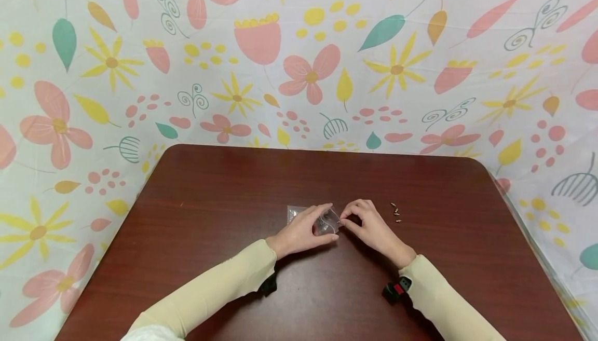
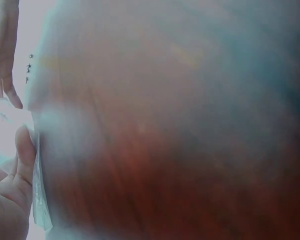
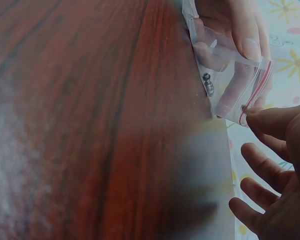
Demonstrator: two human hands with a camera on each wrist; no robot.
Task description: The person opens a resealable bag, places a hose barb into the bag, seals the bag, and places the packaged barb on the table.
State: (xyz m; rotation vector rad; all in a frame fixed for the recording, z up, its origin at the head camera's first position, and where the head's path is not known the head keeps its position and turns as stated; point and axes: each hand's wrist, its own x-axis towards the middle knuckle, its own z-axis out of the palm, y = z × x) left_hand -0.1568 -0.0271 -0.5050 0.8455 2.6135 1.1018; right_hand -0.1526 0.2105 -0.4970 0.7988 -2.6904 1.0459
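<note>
A clear zip bag (image 1: 330, 221) with a red line at its mouth lies in my left hand (image 1: 301, 231), held between thumb and fingers. Small dark metal pieces (image 3: 208, 85) show inside it in the right wrist view. My right hand (image 1: 371, 229) meets the bag's mouth with thumb and index finger pinched together. A tiny dark metal piece (image 3: 244, 107) shows at those fingertips, partly hidden by them. The other right fingers are loosely bent, as the right wrist view shows. Several similar small metal parts (image 1: 396, 213) lie in a short row right of the right hand.
Both hands work above a dark red-brown wooden table (image 1: 224, 185). A patterned cloth (image 1: 289, 60) with flowers and leaves hangs behind and beside it. A black wrist device (image 1: 396, 290) sits beneath the right forearm. Most of the left wrist view is blurred.
</note>
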